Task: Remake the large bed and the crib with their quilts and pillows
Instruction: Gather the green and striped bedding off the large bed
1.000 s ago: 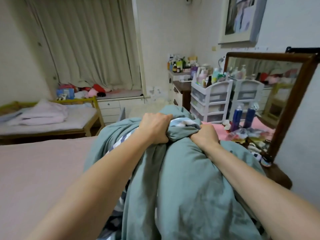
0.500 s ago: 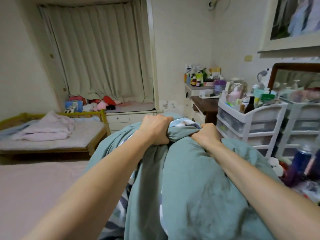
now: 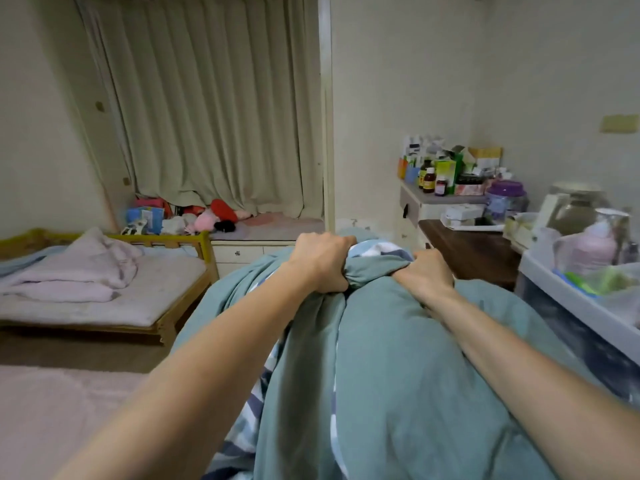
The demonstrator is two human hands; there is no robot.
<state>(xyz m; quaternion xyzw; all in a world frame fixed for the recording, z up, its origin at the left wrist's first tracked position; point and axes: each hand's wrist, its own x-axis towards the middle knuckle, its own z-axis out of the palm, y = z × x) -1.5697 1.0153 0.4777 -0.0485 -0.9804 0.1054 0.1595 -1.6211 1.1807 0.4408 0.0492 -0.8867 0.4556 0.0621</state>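
Note:
A big teal quilt (image 3: 391,368) with a blue-and-white striped underside hangs bunched in front of me, raised in the air. My left hand (image 3: 323,261) grips its gathered top edge, and my right hand (image 3: 427,273) grips the same edge just to the right. The large bed (image 3: 59,417) with a pale pink sheet lies at the lower left. Beyond it, at the left, stands the wooden crib (image 3: 180,306) with a crumpled pink quilt (image 3: 79,271) on its mattress. No pillows show.
A dark wooden dresser (image 3: 474,251) crowded with bottles and jars stands at the right, with a white plastic drawer unit (image 3: 588,306) nearer me. A window seat (image 3: 270,226) with soft toys lies under the beige curtain. Bare floor runs between crib and bed.
Both hands have kept their grip and lifted the teal quilt higher. My view has tilted up and left, so the mirror and picture at the right have left the frame.

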